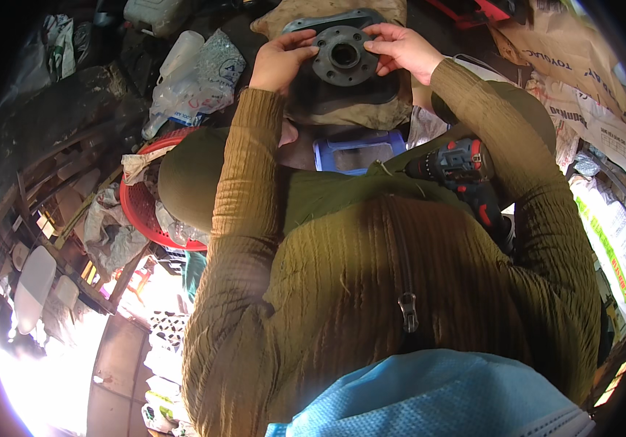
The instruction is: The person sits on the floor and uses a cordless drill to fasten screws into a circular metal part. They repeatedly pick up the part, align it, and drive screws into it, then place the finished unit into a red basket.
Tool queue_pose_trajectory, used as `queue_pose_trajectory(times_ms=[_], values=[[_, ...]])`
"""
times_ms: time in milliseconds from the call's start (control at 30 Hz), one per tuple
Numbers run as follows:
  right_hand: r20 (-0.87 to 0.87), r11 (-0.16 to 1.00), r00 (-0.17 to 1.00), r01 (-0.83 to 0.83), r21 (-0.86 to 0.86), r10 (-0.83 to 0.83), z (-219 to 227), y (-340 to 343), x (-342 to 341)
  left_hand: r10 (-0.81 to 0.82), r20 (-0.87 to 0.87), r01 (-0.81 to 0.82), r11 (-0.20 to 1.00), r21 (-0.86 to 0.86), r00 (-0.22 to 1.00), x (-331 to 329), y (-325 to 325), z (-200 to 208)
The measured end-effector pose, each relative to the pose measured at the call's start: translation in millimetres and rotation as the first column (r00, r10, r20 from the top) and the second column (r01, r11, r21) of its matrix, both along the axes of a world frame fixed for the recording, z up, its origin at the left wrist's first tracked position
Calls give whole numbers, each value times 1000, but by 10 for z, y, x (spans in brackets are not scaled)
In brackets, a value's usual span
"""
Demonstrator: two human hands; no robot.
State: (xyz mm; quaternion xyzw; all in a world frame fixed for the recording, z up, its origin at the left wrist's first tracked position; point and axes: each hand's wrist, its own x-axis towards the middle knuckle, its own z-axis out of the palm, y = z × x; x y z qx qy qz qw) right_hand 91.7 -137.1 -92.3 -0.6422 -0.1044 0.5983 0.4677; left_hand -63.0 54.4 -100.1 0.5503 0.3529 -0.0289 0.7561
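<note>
Monitor: Where was the workpiece?

Operator: I located the dark grey round metal flange at the upper centre of the frame. Its broad face, with a central bore ringed by smaller holes, was turned toward my camera.

Monitor: What was the condition of the fingers?

Operator: The bare left hand gripped the flange at its left rim, fingers bent. The bare right hand gripped it at the upper right rim, fingertips against the metal.

Monitor: What lay beneath?

Operator: A black plate with a raised rim, set on a tan cloth sack. I could not tell whether the flange touched the plate.

Monitor: And the adjacent items?

Operator: I noted a blue rectangular plastic frame below the sack, a dark grey and red power drill right of centre, and a red plastic basket at centre left.
</note>
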Motion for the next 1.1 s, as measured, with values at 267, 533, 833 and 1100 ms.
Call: queue_pose_trajectory(times_ms=[267,533,833,1100], values=[[19,1000,1000,-4,-2,4,-45,-5,-19,0,26,0,1000,-13,1000,-7,13,6],[24,1000,1000,3,5,-3,-26,-11,-20,7,-54,-6,1000,9,999,-4,-3,91],[72,1000,997,0,-12,1,4,-6,-42,12,-66,-9,998,56,998,-31,-16,60],[87,999,996,-20,-43,24,77,17,-35,40,-31,-38,998,51,999,-45,-36,80]])
